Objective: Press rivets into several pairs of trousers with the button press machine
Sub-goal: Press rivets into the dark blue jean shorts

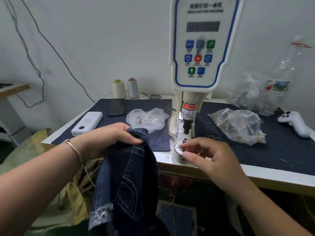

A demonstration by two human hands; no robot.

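White tabletop (281, 178) against a pale wall, mostly covered by dark blue cloth mats (255, 150), with loose cables (42, 36) hanging at the left. Button press machine (202, 48) upright at the middle, control panel facing forward, black punch above a small metal die (185, 140) at the front edge. Left of it: phone (116, 107), white power bank (87, 123), clear bag of rivets (146, 119), and two thread cones (125, 88) by the wall. Right of it: more crumpled plastic bags (238, 124) and a white handheld controller (294, 123). Trousers (126, 181) of dark denim hanging off the tabletop's front edge, bunched top clenched in the left hand (119, 135), just left of the die. Right hand (209, 157) at the die, fingers (189, 147) pinching a small rivet (182, 148) beside the metal base plate (177, 149). Yellowish sacking (51, 193) below at the left.
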